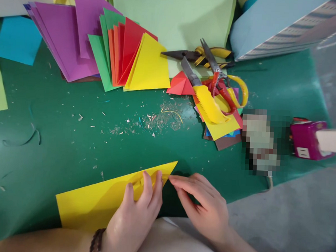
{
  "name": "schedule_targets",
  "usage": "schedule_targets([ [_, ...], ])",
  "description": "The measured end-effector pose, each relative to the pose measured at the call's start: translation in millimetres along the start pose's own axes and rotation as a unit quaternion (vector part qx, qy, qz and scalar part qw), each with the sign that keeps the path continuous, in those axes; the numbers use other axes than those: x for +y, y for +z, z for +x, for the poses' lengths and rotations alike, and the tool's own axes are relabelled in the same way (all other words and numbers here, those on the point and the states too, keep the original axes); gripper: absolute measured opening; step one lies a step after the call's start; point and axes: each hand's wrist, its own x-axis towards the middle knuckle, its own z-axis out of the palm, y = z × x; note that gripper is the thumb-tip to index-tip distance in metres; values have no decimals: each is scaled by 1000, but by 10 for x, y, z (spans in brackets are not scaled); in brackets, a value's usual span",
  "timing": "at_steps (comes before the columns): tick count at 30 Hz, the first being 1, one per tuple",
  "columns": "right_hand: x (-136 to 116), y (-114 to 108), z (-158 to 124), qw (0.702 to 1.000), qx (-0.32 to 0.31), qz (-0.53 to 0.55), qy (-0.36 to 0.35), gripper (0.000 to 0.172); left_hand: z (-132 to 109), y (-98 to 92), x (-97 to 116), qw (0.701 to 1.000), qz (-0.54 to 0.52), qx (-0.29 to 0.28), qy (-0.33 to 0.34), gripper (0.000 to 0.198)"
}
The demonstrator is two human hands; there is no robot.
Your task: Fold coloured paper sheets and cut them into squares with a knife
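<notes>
A sheet of yellow paper [83,202] lies on the green tabletop close to my body, with one slanted edge and a pointed corner at its right end. Resting on its right part is my left hand [137,214], fingers spread and pressing down; a small bent or creased bit of yellow shows between them. My right hand [203,205] is at the slanted right edge, thumb and forefinger drawn together in a pinch. Its fingertips meet the paper's edge, though the exact hold is partly hidden.
Behind lie fanned purple [63,39], red [132,42] and yellow papers [151,66]. At right are pliers [184,55], scissors [216,74] and a yellow-handled knife [210,105] on paper scraps. A purple box [308,139] stands near the table's right edge. Small clippings [148,121] litter the middle.
</notes>
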Motion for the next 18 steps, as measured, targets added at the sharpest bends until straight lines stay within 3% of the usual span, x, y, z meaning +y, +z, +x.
schedule_targets([
  [18, -7, 121, -7, 997, 48, -2, 62, 27, -7, 43, 8, 1000, 16, 18, -7, 45],
])
